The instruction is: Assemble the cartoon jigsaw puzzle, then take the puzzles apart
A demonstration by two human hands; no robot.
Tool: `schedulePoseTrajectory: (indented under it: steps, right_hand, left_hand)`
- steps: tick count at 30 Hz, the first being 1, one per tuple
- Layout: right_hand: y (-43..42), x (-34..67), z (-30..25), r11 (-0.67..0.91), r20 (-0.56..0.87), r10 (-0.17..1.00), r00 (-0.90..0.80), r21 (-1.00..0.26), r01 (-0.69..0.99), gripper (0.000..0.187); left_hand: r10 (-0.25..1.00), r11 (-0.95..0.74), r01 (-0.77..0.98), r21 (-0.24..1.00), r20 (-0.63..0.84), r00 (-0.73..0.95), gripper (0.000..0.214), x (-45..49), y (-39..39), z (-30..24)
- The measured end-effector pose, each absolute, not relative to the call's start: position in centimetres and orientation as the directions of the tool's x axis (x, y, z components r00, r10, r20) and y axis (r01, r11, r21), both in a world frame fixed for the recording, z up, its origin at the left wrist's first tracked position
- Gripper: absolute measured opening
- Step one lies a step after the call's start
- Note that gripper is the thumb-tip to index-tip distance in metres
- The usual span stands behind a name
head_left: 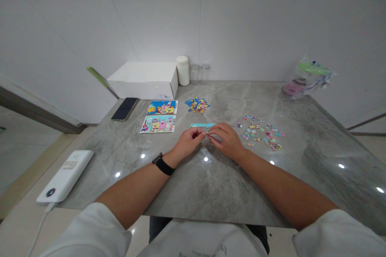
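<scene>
My left hand point(191, 141), with a black watch on its wrist, is closed in a pinch over the middle of the table. Its fingertips meet those of my right hand point(226, 140), which is closed too. A small puzzle piece sits between the fingertips, mostly hidden by them. Just behind the hands lies a light-blue strip of joined puzzle point(199, 125), its front part covered by my fingers. Loose puzzle pieces point(253, 128) are spread to the right of my right hand. A heap of blue and yellow pieces point(197, 105) lies farther back.
Two cartoon picture cards point(158, 124) lie left of the hands. A phone point(125, 109), white box point(141, 78), white bottle point(182, 71) and two clear jars point(199, 73) stand behind. A plastic-wrapped item point(306, 78) is back right; a white power bank point(65, 176) sits at the left edge.
</scene>
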State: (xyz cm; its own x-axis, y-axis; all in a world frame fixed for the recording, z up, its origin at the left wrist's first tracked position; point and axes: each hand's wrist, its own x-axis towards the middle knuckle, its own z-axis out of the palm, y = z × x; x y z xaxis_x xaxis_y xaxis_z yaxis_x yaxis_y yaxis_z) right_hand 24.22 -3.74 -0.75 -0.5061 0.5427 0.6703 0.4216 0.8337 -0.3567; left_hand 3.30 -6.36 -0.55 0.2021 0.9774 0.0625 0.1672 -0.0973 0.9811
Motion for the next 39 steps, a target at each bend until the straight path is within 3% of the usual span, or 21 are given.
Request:
schedulePoseTrajectory:
  steps: [7, 12, 17, 27, 39]
  right_hand:
    - [-3.7, 24.5, -0.6, 0.805, 0.631, 0.585, -0.509, -0.379, 0.456, 0.009]
    - [-3.0, 25.0, -0.9, 0.785, 0.559, 0.617, -0.553, -0.394, 0.478, 0.011]
    - [-2.5, 25.2, -1.4, 0.785, 0.412, 0.617, -0.671, -0.379, 0.490, 0.010]
    - [-2.9, 24.3, -1.7, 0.776, 0.323, 0.620, -0.714, -0.384, 0.500, 0.007]
    - [-2.9, 24.4, -1.8, 0.798, 0.353, 0.596, -0.721, -0.356, 0.486, 0.009]
  left_hand:
    - [0.966, -0.193, 0.296, 0.935, 0.128, 0.225, 0.030, 2.9, -6.5, -0.3]
    - [0.963, -0.263, 0.560, 0.786, 0.182, 0.197, 0.017, 1.6, -5.9, -0.3]
    - [0.942, -0.332, 0.717, 0.613, 0.170, 0.291, 0.009, 1.2, -6.0, -0.2]
    - [0.944, -0.323, 0.784, 0.529, 0.123, 0.306, 0.007, 1.5, -6.2, -0.5]
    - [0.938, -0.339, 0.767, 0.545, 0.134, 0.320, 0.009, 1.5, -6.2, -0.6]
